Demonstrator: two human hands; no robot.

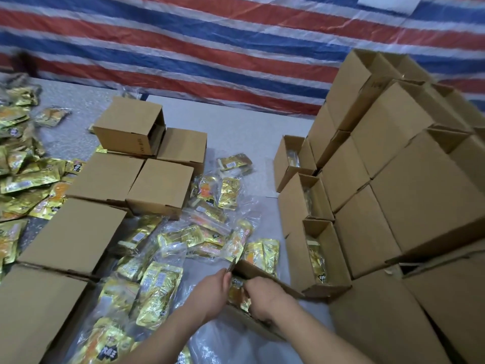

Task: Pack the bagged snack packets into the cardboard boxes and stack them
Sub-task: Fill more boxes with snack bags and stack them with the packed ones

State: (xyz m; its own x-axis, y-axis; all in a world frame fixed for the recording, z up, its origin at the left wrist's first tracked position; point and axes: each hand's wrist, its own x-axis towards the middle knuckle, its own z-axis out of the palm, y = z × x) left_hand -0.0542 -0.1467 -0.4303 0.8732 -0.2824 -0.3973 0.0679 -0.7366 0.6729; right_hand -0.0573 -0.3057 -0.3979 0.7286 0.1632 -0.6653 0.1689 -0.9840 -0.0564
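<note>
An open cardboard box [265, 274] lies on the table near the front, with a bag of gold snack packets [237, 294] inside it. My left hand [210, 292] is at the box's left end, fingers curled on a flap and the bag. My right hand [265, 298] reaches into the box with fingers curled over the bag. Several clear bags of gold packets [157, 285] lie on the table to the left and beyond the box.
Packed open boxes [315, 248] stand in a row to the right, in front of a tall stack of boxes [409, 179]. Closed boxes [78, 232] line the left side. Loose gold packets [15, 164] cover the far left. A striped tarp [210, 48] hangs behind.
</note>
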